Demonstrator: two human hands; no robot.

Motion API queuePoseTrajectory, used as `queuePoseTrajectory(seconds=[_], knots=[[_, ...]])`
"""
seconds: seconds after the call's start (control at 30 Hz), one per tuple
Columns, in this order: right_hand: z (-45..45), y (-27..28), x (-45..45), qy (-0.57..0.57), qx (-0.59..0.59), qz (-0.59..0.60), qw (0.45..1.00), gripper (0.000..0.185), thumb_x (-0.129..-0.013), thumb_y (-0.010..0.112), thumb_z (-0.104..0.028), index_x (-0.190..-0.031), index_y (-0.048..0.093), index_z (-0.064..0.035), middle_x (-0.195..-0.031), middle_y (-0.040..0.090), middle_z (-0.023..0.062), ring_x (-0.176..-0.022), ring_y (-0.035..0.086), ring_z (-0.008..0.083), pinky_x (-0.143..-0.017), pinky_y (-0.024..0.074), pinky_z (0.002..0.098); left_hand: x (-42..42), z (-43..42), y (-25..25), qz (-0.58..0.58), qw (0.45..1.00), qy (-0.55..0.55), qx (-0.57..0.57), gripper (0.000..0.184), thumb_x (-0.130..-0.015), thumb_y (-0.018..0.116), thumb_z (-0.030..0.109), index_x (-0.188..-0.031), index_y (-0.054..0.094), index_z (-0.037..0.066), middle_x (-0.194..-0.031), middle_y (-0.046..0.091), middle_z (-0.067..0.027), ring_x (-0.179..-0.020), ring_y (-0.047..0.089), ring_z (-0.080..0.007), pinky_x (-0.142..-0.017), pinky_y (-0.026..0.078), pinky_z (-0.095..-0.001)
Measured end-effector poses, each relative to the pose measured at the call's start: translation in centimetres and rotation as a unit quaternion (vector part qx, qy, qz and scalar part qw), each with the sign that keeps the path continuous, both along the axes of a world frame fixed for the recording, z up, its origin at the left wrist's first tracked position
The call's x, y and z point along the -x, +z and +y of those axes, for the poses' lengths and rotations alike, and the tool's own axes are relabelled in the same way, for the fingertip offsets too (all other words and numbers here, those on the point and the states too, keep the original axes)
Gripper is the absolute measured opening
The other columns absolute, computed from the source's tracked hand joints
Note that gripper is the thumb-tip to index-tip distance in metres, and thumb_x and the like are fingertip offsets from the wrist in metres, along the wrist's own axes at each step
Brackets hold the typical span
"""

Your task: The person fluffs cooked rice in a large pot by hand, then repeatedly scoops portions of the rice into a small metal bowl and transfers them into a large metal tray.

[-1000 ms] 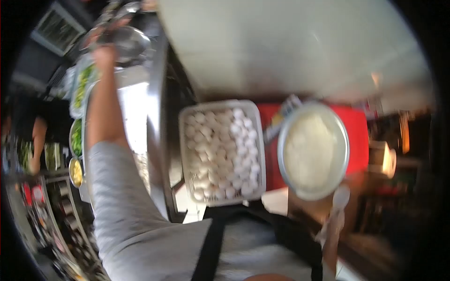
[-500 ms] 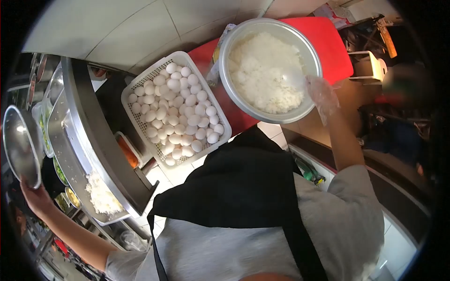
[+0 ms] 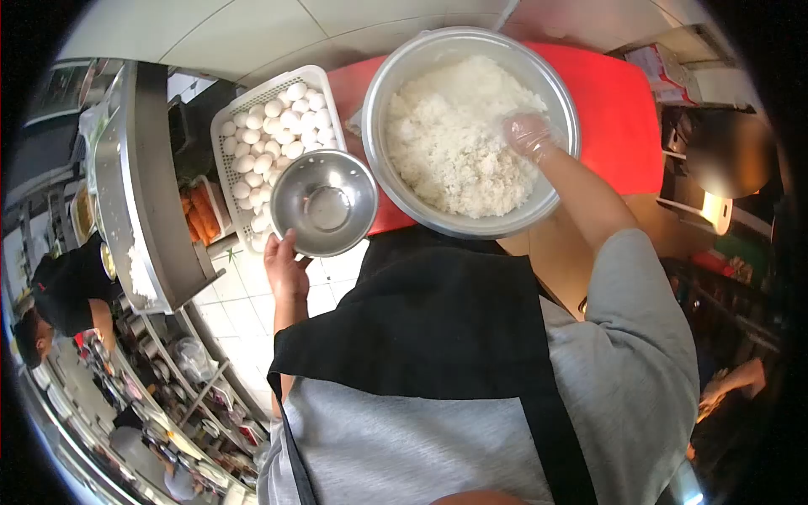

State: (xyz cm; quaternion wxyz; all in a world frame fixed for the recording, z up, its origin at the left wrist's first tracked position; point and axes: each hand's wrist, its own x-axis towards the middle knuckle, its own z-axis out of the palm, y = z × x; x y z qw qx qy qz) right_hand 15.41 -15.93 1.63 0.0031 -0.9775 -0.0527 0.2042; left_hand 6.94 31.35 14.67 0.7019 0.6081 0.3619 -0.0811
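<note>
My left hand grips the rim of an empty metal bowl, which I hold tilted beside the large pot. White cooked rice fills much of that pot. In a clear plastic glove, my right hand is inside the pot, low over the rice at its right side. Its fingers are curled; what they hold, if anything, is hidden. A white perforated basket of eggs stands left of the pot, partly covered by the bowl.
The pot stands on a red surface. On the left is a steel counter with some rice on it, and orange food in a container nearby. People are at the far left and lower right. White boxes stand at the upper right.
My left hand has brought the bowl from the far left, over the counter, to beside the pot. My right hand has moved left, further in over the rice. The view has shifted.
</note>
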Motion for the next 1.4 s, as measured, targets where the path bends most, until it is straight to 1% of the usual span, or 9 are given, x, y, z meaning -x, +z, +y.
queuePoseTrajectory(seconds=[0.2, 0.27, 0.4, 0.5, 0.8, 0.9, 1.03, 1.27, 1.4], knots=[[-0.7, -6.8, 0.1, -0.032, -0.110, 0.040, 0.993, 0.046, -0.089, 0.034, -0.038, -0.097, 0.061, -0.0012, -0.091, 0.061, 0.0230, -0.082, 0.059, 0.0347, -0.076, 0.0438, 0.0456, 2.9, -3.0, -0.2, 0.053, 0.998, -0.020, -0.032, 0.021, -0.081, 0.057, 0.019, -0.096, 0.053, 0.004, -0.094, 0.057, -0.0110, -0.087, 0.056, -0.0230, -0.069, 0.052, -0.0407], [-1.5, -5.4, -0.2, -0.042, -0.187, 0.108, 0.975, 0.037, -0.091, 0.032, -0.028, -0.101, 0.059, -0.0050, -0.089, 0.062, 0.0191, -0.082, 0.059, 0.0338, -0.073, 0.0451, 0.0458, 3.8, -2.4, -1.4, 0.021, 0.998, -0.022, -0.050, 0.014, -0.080, 0.060, 0.011, -0.073, 0.048, 0.007, -0.087, 0.058, -0.0086, -0.082, 0.057, -0.0212, -0.062, 0.054, -0.0394], [-5.3, -9.6, 0.2, 0.172, -0.176, -0.117, 0.962, 0.036, -0.091, 0.036, -0.029, -0.107, 0.056, -0.0044, -0.099, 0.059, 0.0215, -0.091, 0.057, 0.0352, -0.080, 0.0437, 0.0445, 5.7, -1.6, 2.0, -0.016, 0.997, 0.038, -0.069, 0.018, -0.081, 0.060, 0.013, -0.071, 0.048, 0.006, -0.082, 0.052, -0.0049, -0.078, 0.056, -0.0186, -0.064, 0.055, -0.0372], [-0.7, -4.0, -1.6, 0.043, -0.085, 0.086, 0.992, 0.038, -0.089, 0.038, -0.031, -0.109, 0.055, -0.0045, -0.105, 0.057, 0.0217, -0.096, 0.055, 0.0358, -0.082, 0.0436, 0.0433, 7.4, -1.4, 1.9, -0.017, 0.997, 0.064, -0.025, 0.020, -0.081, 0.062, 0.015, -0.069, 0.048, 0.008, -0.081, 0.053, -0.0038, -0.077, 0.056, -0.0166, -0.061, 0.054, -0.0359], [-2.6, -12.2, -3.8, 0.171, -0.196, 0.063, 0.964, 0.030, -0.086, 0.045, -0.018, -0.110, 0.053, -0.0005, -0.098, 0.060, 0.0194, -0.086, 0.058, 0.0353, -0.075, 0.0464, 0.0393, 8.7, -2.8, 0.7, -0.023, 0.998, 0.063, 0.005, 0.020, -0.080, 0.062, 0.018, -0.069, 0.047, 0.011, -0.083, 0.053, -0.0026, -0.076, 0.054, -0.0152, -0.065, 0.053, -0.0400], [-3.7, -13.4, -2.6, 0.353, -0.040, -0.008, 0.935, 0.032, -0.087, 0.044, -0.019, -0.112, 0.051, -0.0004, -0.090, 0.060, 0.0181, -0.073, 0.059, 0.0294, -0.063, 0.0472, 0.0384, 8.1, -3.6, -1.1, -0.035, 0.994, -0.004, -0.103, 0.025, -0.081, 0.063, 0.021, -0.066, 0.048, 0.009, -0.072, 0.051, -0.0017, -0.066, 0.053, -0.0117, -0.056, 0.050, -0.0322], [-4.3, -15.2, -1.9, -0.184, -0.299, 0.212, 0.912, 0.032, -0.089, 0.039, -0.024, -0.107, 0.052, -0.0009, -0.063, 0.050, 0.0064, -0.046, 0.044, 0.0187, -0.039, 0.0364, 0.0339, 4.3, -7.0, 0.4, -0.082, 0.974, -0.088, -0.192, 0.033, -0.078, 0.065, 0.021, -0.058, 0.046, 0.004, -0.055, 0.047, -0.0028, -0.049, 0.048, -0.0103, -0.045, 0.040, -0.0272], [-0.4, -3.5, 1.3, -0.279, -0.498, 0.135, 0.810, 0.033, -0.089, 0.036, -0.024, -0.115, 0.048, -0.0088, -0.060, 0.048, 0.0046, -0.044, 0.044, 0.0148, -0.038, 0.0363, 0.0290, -2.7, -15.1, -4.0, -0.214, 0.878, -0.179, -0.388, 0.026, -0.067, 0.069, 0.027, -0.060, 0.057, 0.006, -0.088, 0.054, -0.0159, -0.098, 0.047, -0.0293, -0.083, 0.039, -0.0404], [3.5, 3.8, 3.1, -0.119, -0.394, -0.017, 0.911, 0.043, -0.089, 0.040, -0.024, -0.130, 0.039, -0.0109, -0.072, 0.057, 0.0128, -0.060, 0.056, 0.0253, -0.057, 0.0464, 0.0372, -4.2, -19.4, -5.6, -0.128, 0.935, -0.218, -0.248, 0.018, -0.069, 0.064, 0.020, -0.069, 0.058, 0.003, -0.082, 0.056, -0.0193, -0.076, 0.057, -0.0285, -0.063, 0.047, -0.0376]])
